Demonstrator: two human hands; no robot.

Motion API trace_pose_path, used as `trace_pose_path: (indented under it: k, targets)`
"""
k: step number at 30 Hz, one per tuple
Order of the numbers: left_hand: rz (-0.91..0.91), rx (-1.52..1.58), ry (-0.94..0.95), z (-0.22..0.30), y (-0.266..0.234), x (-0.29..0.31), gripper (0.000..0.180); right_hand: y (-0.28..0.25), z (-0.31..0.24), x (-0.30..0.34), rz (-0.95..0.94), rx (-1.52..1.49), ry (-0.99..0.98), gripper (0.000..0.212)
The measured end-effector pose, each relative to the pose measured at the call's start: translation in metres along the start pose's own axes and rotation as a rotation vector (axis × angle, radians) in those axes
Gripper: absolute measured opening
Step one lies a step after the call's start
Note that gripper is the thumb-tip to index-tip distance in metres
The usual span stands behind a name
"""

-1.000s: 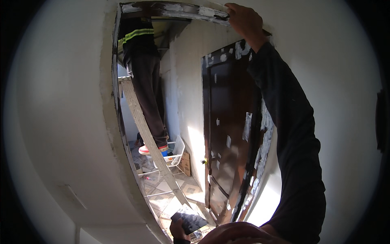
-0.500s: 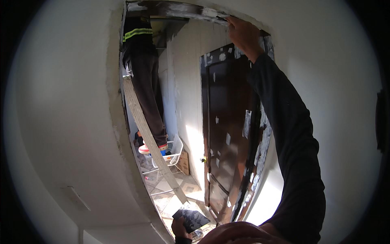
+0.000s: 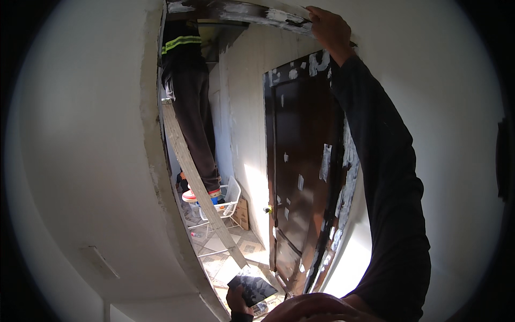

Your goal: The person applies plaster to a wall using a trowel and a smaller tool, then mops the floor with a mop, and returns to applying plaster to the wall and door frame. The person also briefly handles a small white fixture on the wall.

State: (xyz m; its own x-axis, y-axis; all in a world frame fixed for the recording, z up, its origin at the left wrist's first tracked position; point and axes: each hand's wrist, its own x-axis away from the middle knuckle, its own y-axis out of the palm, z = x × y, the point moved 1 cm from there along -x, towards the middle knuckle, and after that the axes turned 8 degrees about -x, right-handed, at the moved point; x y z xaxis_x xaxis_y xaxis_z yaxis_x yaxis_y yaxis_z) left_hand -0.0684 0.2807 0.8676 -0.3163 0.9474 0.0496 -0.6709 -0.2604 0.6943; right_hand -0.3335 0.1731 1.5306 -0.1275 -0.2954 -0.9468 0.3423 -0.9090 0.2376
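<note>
- The right hand (image 3: pixel 331 33) is up at the door frame (image 3: pixel 241 9), over the right part of its top bar; its grip is curled with the fingers close together, and whether a thin tool sits in them I cannot tell.
- That frame is dark and smooth, streaked with rough white filler, and looks bowed through the lens.
- The left hand (image 3: pixel 237 301), low near the bottom edge, has its grip closed on the near-left side of a board (image 3: pixel 252 290): flat, thin, four-cornered, dark with pale grey smears.
- The door (image 3: pixel 300 155) beyond stands ajar, glossy dark brown with raised panels, dabbed with white patches; its knob (image 3: pixel 268 209) is brass-coloured.
- A ladder leg (image 3: pixel 201 182) of rough, pale wood slants across the opening.
- Plastered wall (image 3: pixel 80 150), matt and off-white, has a ragged grey strip beside the frame.
- Behind the ladder leg, a person (image 3: pixel 188 96) in dark clothes with a bright reflective band is cut off above by the frame.
- A white chair (image 3: pixel 230 196) with a mesh-like back is partly covered by that leg; the patterned tile floor (image 3: pixel 249 247) is washed out by glare.
- The left fingers under the board are hidden.
</note>
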Motion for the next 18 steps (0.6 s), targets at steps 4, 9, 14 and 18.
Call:
trace_pose_path:
  k: [4, 9, 14, 18]
  targets:
    - [0.006, -0.009, -0.012, 0.0, 0.002, 0.0, 0.033, 0.005, 0.006, -0.005, -0.111, 0.053, -0.043, 0.028]
    - [-0.003, 0.025, -0.004, 0.001, 0.001, 0.002, 0.032, 0.005, 0.015, -0.014, -0.058, 0.022, 0.052, 0.027]
    - [0.021, 0.055, -0.035, -0.008, -0.004, -0.003, 0.031, -0.008, -0.005, -0.015, -0.154, 0.098, -0.056, 0.027]
    - [0.022, 0.008, -0.045, -0.017, -0.01, -0.01, 0.031, -0.017, -0.044, -0.011, -0.054, -0.147, -0.03, 0.027]
